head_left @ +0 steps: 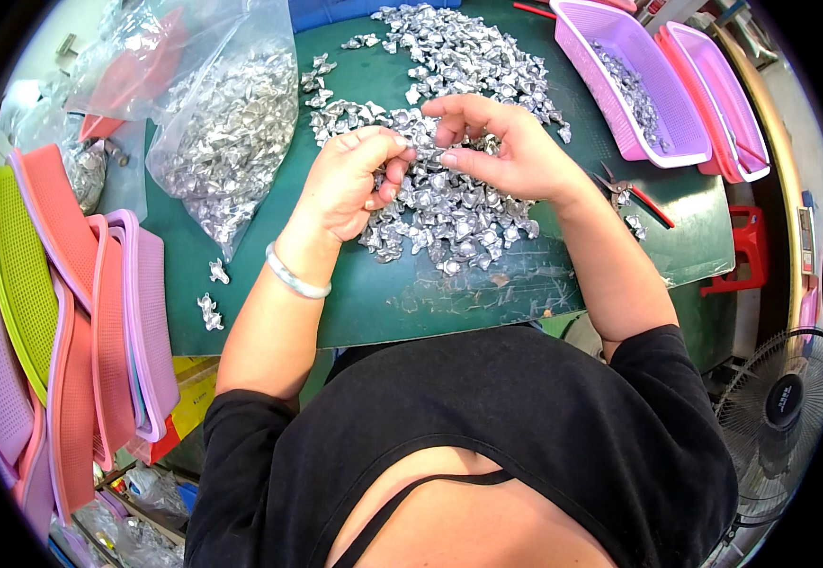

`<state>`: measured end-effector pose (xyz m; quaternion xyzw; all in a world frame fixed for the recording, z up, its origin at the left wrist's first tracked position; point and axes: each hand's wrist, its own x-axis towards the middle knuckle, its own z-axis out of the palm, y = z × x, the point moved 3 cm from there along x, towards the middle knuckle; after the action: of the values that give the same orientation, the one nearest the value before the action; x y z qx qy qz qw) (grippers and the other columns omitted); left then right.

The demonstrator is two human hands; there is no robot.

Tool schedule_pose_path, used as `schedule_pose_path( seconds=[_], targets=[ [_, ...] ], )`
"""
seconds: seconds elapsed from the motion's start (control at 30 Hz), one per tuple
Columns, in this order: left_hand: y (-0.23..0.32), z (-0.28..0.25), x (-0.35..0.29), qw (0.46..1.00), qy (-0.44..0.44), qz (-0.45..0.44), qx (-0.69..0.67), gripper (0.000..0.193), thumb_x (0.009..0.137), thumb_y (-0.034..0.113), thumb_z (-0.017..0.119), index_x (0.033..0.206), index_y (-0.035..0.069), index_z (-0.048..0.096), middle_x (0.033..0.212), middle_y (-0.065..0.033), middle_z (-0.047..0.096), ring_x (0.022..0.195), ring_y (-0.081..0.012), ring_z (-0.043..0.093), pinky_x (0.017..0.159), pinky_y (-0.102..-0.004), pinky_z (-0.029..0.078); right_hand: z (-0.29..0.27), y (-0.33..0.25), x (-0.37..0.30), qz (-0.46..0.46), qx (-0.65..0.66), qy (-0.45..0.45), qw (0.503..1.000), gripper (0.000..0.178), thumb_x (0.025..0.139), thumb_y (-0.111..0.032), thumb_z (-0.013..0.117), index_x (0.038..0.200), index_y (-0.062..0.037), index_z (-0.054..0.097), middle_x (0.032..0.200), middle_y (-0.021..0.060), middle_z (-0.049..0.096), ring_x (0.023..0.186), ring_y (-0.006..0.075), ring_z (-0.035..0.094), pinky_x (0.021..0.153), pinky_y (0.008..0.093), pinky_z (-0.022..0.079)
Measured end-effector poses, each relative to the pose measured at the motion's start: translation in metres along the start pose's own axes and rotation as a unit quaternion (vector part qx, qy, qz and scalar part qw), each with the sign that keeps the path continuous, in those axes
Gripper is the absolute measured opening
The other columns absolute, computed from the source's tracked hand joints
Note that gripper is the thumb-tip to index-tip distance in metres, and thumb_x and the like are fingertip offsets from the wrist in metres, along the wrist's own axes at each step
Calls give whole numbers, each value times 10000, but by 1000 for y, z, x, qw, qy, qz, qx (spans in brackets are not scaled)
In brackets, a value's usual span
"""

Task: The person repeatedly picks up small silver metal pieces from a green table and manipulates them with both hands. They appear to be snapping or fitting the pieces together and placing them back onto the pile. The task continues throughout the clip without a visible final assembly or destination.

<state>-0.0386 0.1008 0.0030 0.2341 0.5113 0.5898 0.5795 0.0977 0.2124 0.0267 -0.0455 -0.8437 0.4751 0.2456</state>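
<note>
A large heap of small shiny silver metal pieces [449, 213] lies on a dark green mat [374, 293]. My left hand [355, 180], with a pale bangle on its wrist, hovers over the heap and pinches a small silver piece between thumb and fingers. My right hand [501, 147] is just to its right, fingers curled, also pinching a silver piece at the fingertips. The two hands nearly touch above the middle of the heap.
A clear plastic bag [227, 123] full of silver pieces lies at the upper left. Stacked pink, orange and green baskets [80, 312] lean at the left. Two pink baskets [648, 85] sit at the upper right, one holding silver pieces. Red-handled snips [634, 194] lie right of the heap. A fan [781, 407] stands at the lower right.
</note>
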Motion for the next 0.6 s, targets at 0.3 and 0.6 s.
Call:
schedule_pose_path(
  seconds=[0.3,0.6],
  targets=[
    [1,9,-4,996,19,56,71,134,825,151,526,773,41,583,571,6,507,452,-48,437,381,-170,285,10,2,-1,-7,5,58,998,454,702,-9,652,1134,-49,519,819,30,595,714,99,540,645,234,448],
    [2,9,-5,996,0,73,50,158,847,178,534,781,48,593,575,13,506,462,-45,441,383,-168,281,8,-3,-2,-27,-16,53,998,483,721,23,625,1180,-37,486,908,37,590,775,97,531,695,232,446]
  ],
)
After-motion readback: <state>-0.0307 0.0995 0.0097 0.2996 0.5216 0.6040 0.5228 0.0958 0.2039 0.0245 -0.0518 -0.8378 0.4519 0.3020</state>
